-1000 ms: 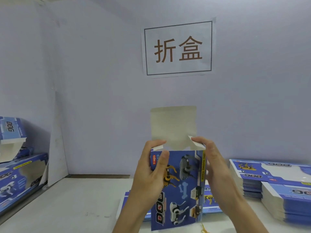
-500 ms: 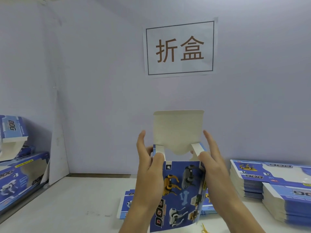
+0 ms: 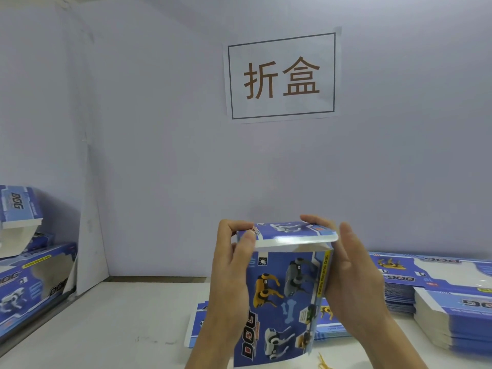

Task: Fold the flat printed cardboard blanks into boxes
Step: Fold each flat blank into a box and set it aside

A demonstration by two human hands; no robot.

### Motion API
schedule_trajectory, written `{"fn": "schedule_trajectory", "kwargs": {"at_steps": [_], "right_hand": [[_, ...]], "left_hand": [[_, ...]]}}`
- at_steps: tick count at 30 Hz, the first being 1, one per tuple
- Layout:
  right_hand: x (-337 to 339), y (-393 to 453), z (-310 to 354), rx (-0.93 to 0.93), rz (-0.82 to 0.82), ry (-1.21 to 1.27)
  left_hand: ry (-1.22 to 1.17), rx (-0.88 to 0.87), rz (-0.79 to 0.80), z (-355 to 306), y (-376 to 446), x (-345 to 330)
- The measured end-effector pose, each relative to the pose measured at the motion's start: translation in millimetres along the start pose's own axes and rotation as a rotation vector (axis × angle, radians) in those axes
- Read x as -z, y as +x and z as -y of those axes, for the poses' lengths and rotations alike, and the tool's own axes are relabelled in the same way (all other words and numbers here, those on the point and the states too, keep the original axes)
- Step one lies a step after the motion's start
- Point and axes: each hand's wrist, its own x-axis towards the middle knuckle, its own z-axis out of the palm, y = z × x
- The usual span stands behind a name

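Observation:
I hold a blue printed box (image 3: 282,296) with robot-dog pictures upright above the table. Its top flap (image 3: 287,233) is bent down over the opening, its white edge facing me. My left hand (image 3: 231,278) grips the box's left side, thumb on the flap's left corner and fingers curled behind. My right hand (image 3: 348,272) holds the right side, with its fingers laid over the flap's far right edge. A few flat blanks (image 3: 197,328) lie on the table under the box.
Two stacks of flat blanks (image 3: 436,288) sit at the right on the white table (image 3: 119,328). Folded boxes (image 3: 29,283) are piled at the left. A paper sign (image 3: 282,75) hangs on the grey wall behind.
The top flap stood upright with the side tabs being tucked in; now it is folded down over the opening, and both hands have shifted up to its corners.

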Motion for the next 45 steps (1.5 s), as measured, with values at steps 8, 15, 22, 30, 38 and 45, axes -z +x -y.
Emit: {"fn": "schedule_trajectory", "kwargs": {"at_steps": [8,15,22,30,38,45], "right_hand": [[-2.8,-1.8,-2.4,0.041,-0.043,-0.109],[-4.6,-3.3,1.1,0.042,-0.051,-0.121],[-0.3,-3.3,2.8,-0.017,-0.002,-0.064],[-0.2,-8.1,4.1,-0.048,0.005,0.114],[-5.2,-5.7,-0.4,-0.016,-0.044,0.075],[2.7,-6.4,-3.8,-0.001,-0.008,0.097]], "left_hand": [[0.028,-0.027,0.044,1.1,2.8,-0.2],[0.020,-0.017,0.042,1.8,1.9,7.0],[-0.027,-0.045,0.081,6.9,4.0,16.6],[-0.149,0.011,0.144,6.0,5.5,22.2],[-0.015,-0.016,0.107,5.6,4.5,20.2],[0.022,-0.015,0.077,6.7,4.8,17.2]]}}
